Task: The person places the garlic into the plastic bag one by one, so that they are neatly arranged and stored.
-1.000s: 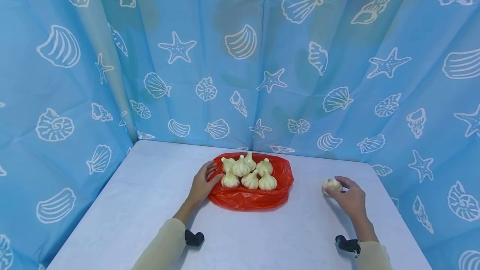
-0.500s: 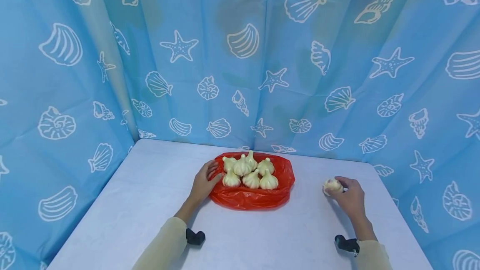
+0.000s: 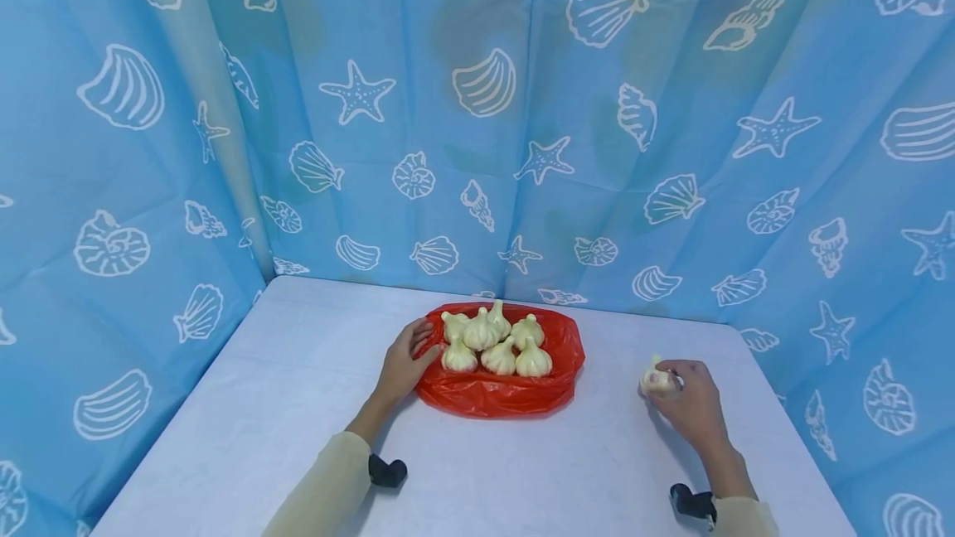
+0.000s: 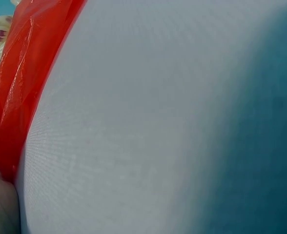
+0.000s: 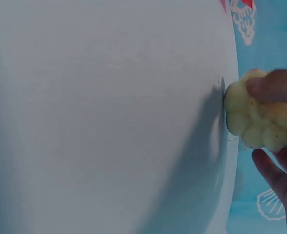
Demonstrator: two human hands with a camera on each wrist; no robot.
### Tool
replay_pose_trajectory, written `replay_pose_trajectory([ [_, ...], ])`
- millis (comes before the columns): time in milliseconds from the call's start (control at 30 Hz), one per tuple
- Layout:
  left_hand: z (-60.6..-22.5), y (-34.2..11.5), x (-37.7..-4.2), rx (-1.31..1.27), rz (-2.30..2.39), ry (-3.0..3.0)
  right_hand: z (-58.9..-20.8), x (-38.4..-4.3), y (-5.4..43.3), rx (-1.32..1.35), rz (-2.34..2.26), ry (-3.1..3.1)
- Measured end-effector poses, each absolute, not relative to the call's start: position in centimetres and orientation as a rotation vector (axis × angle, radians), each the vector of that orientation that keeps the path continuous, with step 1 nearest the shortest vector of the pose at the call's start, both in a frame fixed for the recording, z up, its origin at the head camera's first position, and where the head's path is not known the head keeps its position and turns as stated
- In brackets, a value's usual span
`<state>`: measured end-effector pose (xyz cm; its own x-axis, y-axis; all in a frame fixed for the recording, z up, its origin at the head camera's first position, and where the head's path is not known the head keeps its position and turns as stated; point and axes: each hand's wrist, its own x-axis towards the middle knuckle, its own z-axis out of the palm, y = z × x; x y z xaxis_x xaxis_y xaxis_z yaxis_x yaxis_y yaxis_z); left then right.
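In the head view, my left hand (image 3: 403, 363) rests against the left side of a red plastic bag (image 3: 492, 396), thumb and fingers spread at its rim. Several pale garlic bulbs (image 3: 498, 357) sit inside the opened bag, most with their stems up. The left wrist view catches only a bit of that hand beside the red plastic. Over the right part of the table, my right hand (image 3: 690, 404) holds a single garlic bulb (image 3: 651, 382) between thumb and fingers, its short stem pointing up. The right wrist view shows this bulb close at the table surface, with the thumb across it.
A white-covered table (image 3: 313, 437) lies under everything. Blue curtains (image 3: 418, 123) with white shell and starfish prints stand behind it and at both sides. Each wrist carries a small black device, such as the black wrist mount (image 3: 388, 471) on the left.
My right hand has turned over the garlic bulb: its stem now shows upward where the purplish side faced before. The left hand and the red bag stay in place.
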<state>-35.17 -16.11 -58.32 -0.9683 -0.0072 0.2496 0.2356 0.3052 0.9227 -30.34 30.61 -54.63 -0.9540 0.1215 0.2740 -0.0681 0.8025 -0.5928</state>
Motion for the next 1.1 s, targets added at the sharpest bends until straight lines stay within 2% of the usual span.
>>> replay_pose_trajectory([
  [333,-58.2,-16.0,-35.1,-0.175,-1.731,-2.375,-54.1,-28.5,30.3,0.140,0.683,-2.742],
  [733,-58.4,-15.9,-35.0,-0.199,-1.740,-2.361,-54.1,-27.5,30.5,-0.100,0.881,-2.758],
  [1100,-58.4,-16.0,-35.2,-0.195,-1.729,-2.369,-54.4,-27.4,30.5,-0.184,0.941,-2.881],
])
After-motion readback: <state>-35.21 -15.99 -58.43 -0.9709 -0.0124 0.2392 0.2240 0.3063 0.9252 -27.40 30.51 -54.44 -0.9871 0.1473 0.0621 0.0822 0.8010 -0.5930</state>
